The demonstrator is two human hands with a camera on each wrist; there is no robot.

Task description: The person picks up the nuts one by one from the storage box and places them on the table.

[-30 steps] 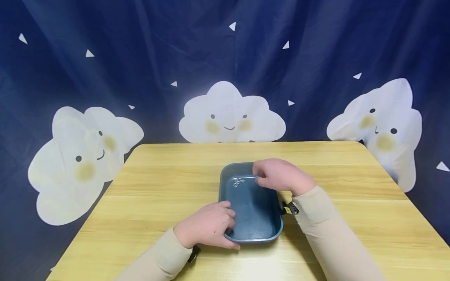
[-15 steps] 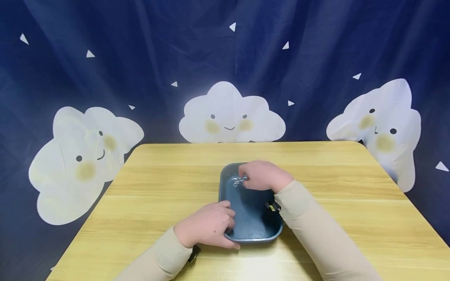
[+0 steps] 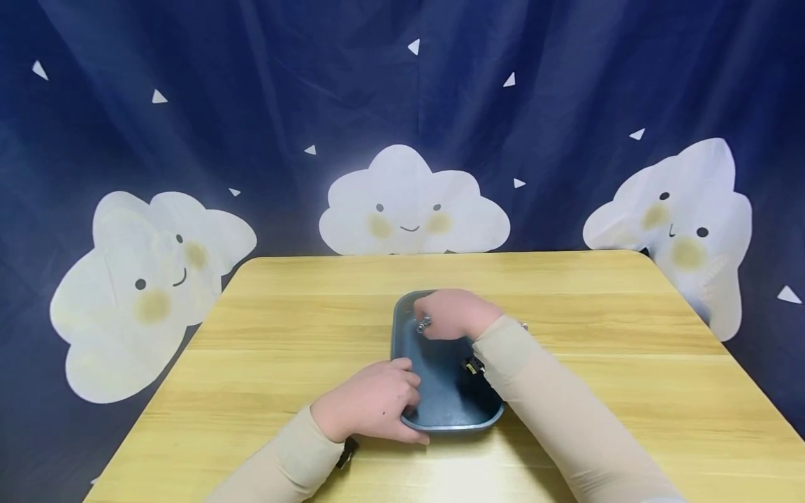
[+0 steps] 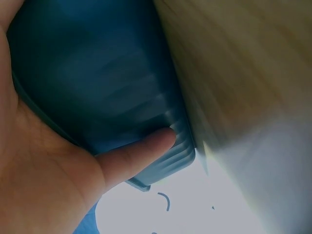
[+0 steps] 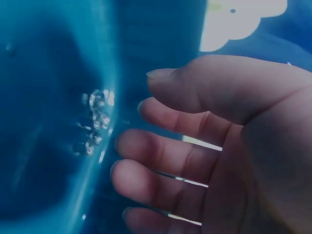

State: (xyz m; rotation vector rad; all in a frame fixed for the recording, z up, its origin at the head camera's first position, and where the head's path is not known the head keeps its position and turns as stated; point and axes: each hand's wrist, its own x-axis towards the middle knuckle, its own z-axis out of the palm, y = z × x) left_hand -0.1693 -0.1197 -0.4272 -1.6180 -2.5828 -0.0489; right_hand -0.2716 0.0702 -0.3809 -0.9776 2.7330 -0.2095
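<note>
A blue plastic bin point(image 3: 449, 427) with rounded corners rests on the wooden table. Over its near left corner my left hand point(image 3: 371, 404) grips the rim, fingers inside; the left wrist view has the thumb pressed along the bin's ribbed outer wall point(image 4: 131, 83). Toward the far end, my right hand point(image 3: 454, 314) reaches into the bin with loosely bent fingers. Several small shiny, bead-like pieces point(image 5: 99, 114) lie clustered along the bin's inside edge, just short of the right fingertips. In the right wrist view a gap separates them from the fingers.
Bare wooden tabletop point(image 3: 302, 314) surrounds the bin. A dark blue curtain point(image 3: 402, 84) with white clouds hangs behind the table. Beside the right sleeve shows a tiny shiny thing point(image 3: 524, 326). Black wrist cameras protrude beneath both cuffs.
My right hand has moved left across the bin's far end, to the cluster of shiny pieces. The left hand stays on the rim and the bin has hardly moved.
</note>
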